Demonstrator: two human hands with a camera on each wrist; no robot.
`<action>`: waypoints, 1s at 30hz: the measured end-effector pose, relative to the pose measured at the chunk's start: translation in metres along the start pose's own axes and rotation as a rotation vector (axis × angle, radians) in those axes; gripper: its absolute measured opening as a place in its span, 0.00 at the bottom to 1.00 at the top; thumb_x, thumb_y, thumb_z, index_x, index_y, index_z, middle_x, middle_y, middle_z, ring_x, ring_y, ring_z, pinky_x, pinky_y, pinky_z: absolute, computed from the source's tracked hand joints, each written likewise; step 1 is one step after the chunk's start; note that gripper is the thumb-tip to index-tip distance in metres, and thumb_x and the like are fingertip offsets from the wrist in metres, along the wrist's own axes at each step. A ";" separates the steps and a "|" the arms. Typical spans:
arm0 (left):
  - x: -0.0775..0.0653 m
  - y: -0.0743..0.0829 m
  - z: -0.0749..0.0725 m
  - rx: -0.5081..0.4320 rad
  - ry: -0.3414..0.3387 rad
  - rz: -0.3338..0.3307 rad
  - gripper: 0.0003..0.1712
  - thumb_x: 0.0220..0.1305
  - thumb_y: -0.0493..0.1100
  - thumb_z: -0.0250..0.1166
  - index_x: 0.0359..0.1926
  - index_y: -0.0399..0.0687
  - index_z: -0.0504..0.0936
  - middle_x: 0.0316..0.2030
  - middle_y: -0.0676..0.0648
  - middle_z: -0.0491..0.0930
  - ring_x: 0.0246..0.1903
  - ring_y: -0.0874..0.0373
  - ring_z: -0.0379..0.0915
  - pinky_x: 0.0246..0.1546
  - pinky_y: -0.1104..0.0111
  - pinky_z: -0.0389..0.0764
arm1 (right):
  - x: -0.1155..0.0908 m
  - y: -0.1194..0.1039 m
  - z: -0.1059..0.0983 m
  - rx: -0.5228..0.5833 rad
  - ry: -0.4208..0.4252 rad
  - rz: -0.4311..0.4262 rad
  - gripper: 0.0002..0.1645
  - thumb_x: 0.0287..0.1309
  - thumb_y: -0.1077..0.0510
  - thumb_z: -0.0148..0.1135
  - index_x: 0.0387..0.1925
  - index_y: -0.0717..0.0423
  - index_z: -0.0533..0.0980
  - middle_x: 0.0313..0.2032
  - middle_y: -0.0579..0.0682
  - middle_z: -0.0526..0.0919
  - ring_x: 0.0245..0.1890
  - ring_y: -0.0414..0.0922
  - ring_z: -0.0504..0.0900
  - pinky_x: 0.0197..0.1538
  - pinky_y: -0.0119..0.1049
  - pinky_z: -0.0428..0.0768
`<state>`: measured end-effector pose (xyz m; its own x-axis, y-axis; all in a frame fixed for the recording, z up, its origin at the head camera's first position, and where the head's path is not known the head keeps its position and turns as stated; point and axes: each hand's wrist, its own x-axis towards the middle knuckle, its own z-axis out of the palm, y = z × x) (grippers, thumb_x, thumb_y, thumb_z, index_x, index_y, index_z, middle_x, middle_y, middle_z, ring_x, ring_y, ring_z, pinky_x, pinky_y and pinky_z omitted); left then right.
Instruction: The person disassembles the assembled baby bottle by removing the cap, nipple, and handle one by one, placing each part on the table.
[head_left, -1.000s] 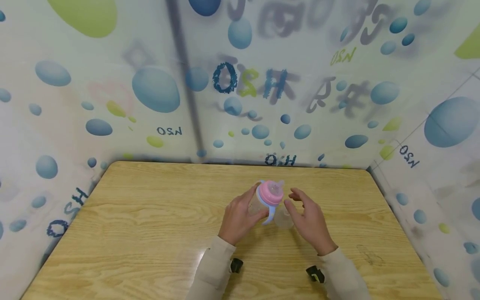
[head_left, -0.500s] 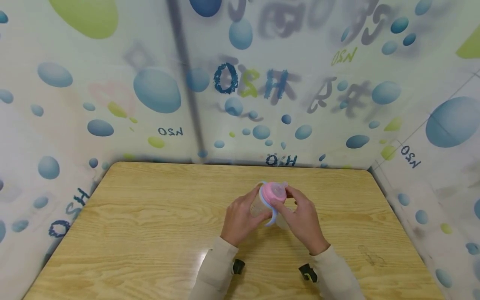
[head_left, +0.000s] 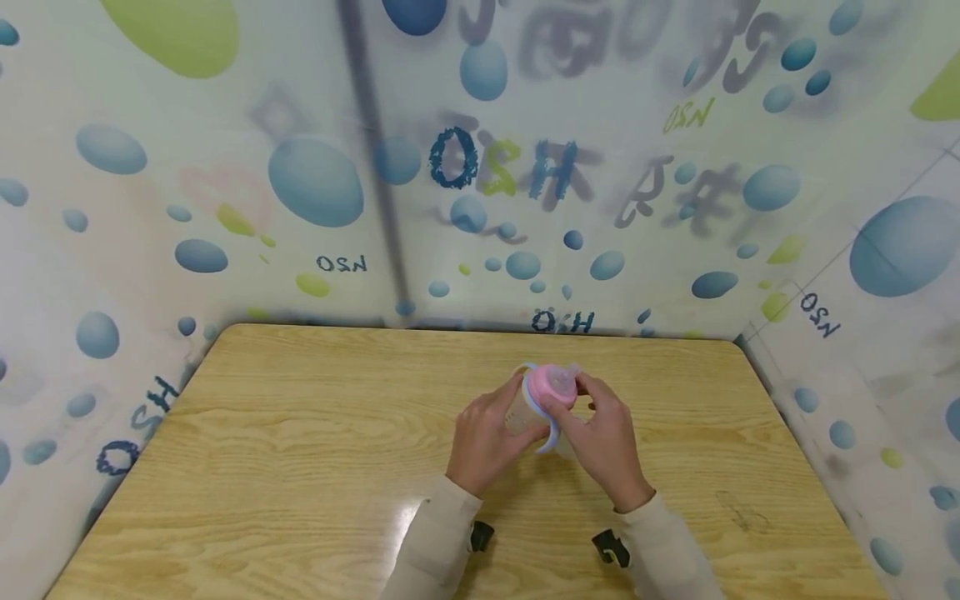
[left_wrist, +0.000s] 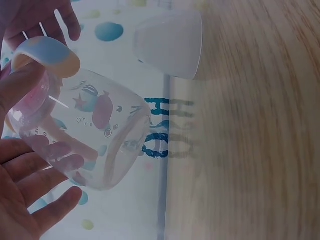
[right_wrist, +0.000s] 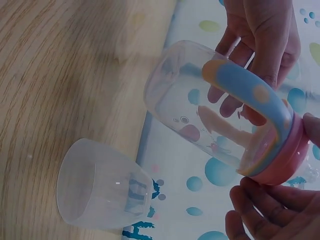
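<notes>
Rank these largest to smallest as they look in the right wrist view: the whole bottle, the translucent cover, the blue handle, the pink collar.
1. Whole bottle
2. Translucent cover
3. Blue handle and pink collar: too alike to rank

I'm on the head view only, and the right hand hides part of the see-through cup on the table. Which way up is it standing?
Observer: The right wrist view shows the see-through cup standing with its wide rim down on the table and its narrower end up.

Operator: Are there any pictures on the bottle?

Observer: Yes, the left wrist view shows a small star printed on its clear wall.

Operator: The near handle looks plain blue from here. Is it?

Observer: No, the right wrist view shows orange spots on the blue.
</notes>
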<state>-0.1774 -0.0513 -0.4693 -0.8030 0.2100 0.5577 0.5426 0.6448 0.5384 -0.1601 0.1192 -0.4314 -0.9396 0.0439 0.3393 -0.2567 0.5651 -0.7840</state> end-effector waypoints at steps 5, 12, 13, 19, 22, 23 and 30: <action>0.001 0.000 -0.002 -0.013 -0.010 0.016 0.45 0.51 0.59 0.77 0.66 0.42 0.74 0.53 0.42 0.84 0.45 0.49 0.84 0.42 0.53 0.83 | 0.000 0.002 0.000 0.011 -0.002 -0.058 0.29 0.58 0.49 0.72 0.56 0.59 0.77 0.50 0.52 0.83 0.47 0.47 0.78 0.50 0.55 0.76; 0.001 -0.002 -0.004 -0.028 -0.030 0.040 0.47 0.50 0.57 0.78 0.68 0.43 0.73 0.54 0.44 0.83 0.44 0.49 0.84 0.41 0.52 0.83 | -0.001 0.004 -0.001 0.022 -0.013 -0.141 0.27 0.57 0.53 0.73 0.56 0.59 0.77 0.50 0.51 0.82 0.46 0.44 0.77 0.48 0.55 0.76; 0.000 -0.003 -0.004 -0.028 -0.037 0.043 0.47 0.50 0.57 0.78 0.68 0.43 0.73 0.54 0.44 0.83 0.44 0.49 0.84 0.41 0.52 0.83 | -0.002 0.005 -0.002 0.024 -0.017 -0.147 0.27 0.57 0.54 0.73 0.57 0.59 0.77 0.50 0.50 0.82 0.46 0.44 0.77 0.48 0.55 0.77; 0.000 -0.004 -0.007 -0.060 -0.070 0.041 0.47 0.51 0.53 0.79 0.69 0.42 0.71 0.56 0.42 0.81 0.47 0.48 0.83 0.42 0.51 0.82 | 0.000 0.006 -0.004 0.028 -0.044 -0.180 0.28 0.55 0.56 0.74 0.57 0.58 0.77 0.52 0.51 0.81 0.50 0.45 0.78 0.50 0.54 0.76; 0.000 -0.004 -0.008 -0.078 -0.083 0.043 0.47 0.51 0.52 0.79 0.70 0.42 0.70 0.57 0.43 0.81 0.48 0.48 0.82 0.43 0.51 0.82 | 0.001 0.005 -0.005 0.037 -0.060 -0.193 0.28 0.55 0.57 0.74 0.57 0.56 0.77 0.53 0.49 0.81 0.51 0.45 0.77 0.51 0.52 0.76; 0.001 -0.004 -0.008 -0.083 -0.085 0.045 0.47 0.51 0.52 0.78 0.70 0.42 0.70 0.58 0.43 0.80 0.49 0.48 0.82 0.44 0.50 0.82 | 0.001 0.005 -0.006 0.043 -0.067 -0.196 0.28 0.55 0.57 0.74 0.57 0.56 0.77 0.53 0.48 0.81 0.51 0.44 0.77 0.51 0.51 0.76; 0.001 -0.005 -0.011 -0.120 -0.086 0.076 0.46 0.53 0.52 0.78 0.69 0.42 0.71 0.60 0.44 0.79 0.52 0.48 0.81 0.47 0.49 0.81 | 0.001 0.007 -0.009 0.121 -0.111 -0.206 0.28 0.56 0.61 0.72 0.59 0.51 0.76 0.55 0.44 0.80 0.52 0.42 0.75 0.53 0.49 0.74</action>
<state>-0.1781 -0.0623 -0.4645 -0.7737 0.3201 0.5468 0.6242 0.5335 0.5708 -0.1611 0.1305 -0.4315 -0.8819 -0.1562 0.4447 -0.4643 0.4502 -0.7627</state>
